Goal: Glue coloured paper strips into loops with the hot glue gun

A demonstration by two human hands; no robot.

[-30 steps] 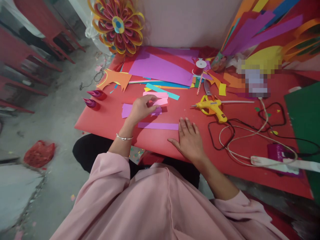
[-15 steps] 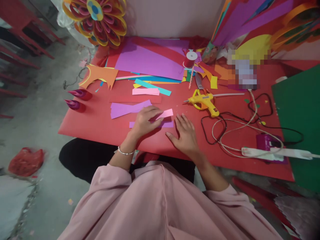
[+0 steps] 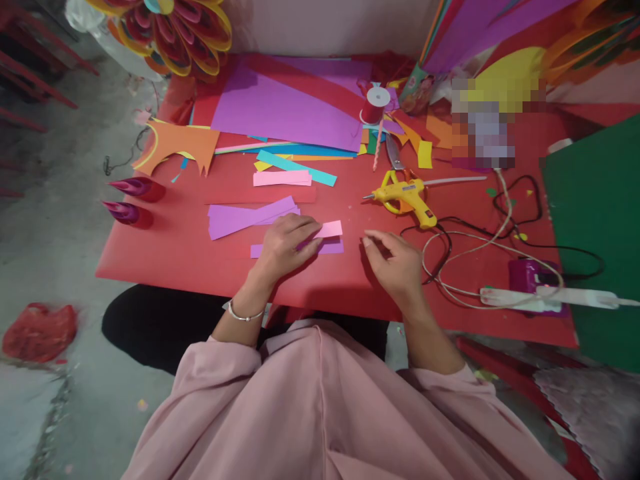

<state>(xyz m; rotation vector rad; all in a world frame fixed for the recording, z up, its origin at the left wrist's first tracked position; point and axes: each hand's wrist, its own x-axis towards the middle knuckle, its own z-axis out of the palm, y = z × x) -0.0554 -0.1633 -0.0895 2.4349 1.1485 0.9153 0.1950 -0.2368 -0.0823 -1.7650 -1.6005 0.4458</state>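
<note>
My left hand (image 3: 287, 247) rests low over the table with its fingers closed on a pink paper strip (image 3: 331, 229), whose right end sticks out past the fingertips. Beneath that hand lies a purple paper strip (image 3: 331, 247), partly covered. My right hand (image 3: 397, 263) is to the right, apart from the strips, its thumb and fingertips drawn together in a pinch; whether something tiny is between them I cannot make out. Fanned purple strips (image 3: 233, 220) and stacked pink strips (image 3: 281, 178) lie beyond my left hand.
A yellow glue gun (image 3: 407, 199) lies beyond my right hand, near scissors (image 3: 394, 153) and looped cables (image 3: 465, 243). Two rolled paper cones (image 3: 133, 215) sit at the left. Purple sheets (image 3: 295, 100), a thread spool (image 3: 376, 107) and a paper flower (image 3: 175, 33) are at the back.
My right hand has moved right and its spread fingers have drawn into a pinch. My left hand stays on the pink strip. The whole view has shifted slightly.
</note>
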